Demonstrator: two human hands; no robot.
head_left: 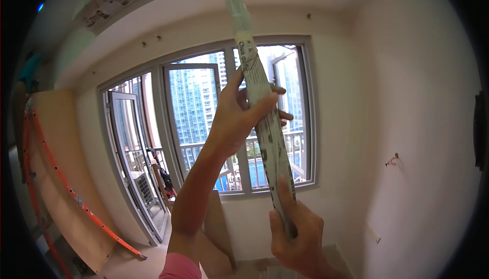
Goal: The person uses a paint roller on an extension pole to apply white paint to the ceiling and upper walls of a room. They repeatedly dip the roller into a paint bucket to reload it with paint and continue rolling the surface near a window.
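A long pole wrapped in printed paper (259, 81) rises in front of me, leaning toward the upper left. Its thinner top part, with a dark ring, runs out of the upper edge of the view. Around its middle is my left hand (239, 113), thumb across the front and fingers behind, their tips showing on the far side. Lower down, my right hand (300, 233) is closed around the bottom end, its thumb lying up along the paper. A pink sleeve (179, 267) shows on my left arm.
An orange ladder (76, 197) stands at the left beside a tall brown board (63, 162). Behind the pole is a grey-framed window (313, 126), with an open glass door (127, 141) to its left. Wires (392, 161) stick out of the right wall. A paper-covered unit (109, 1) hangs high at the left.
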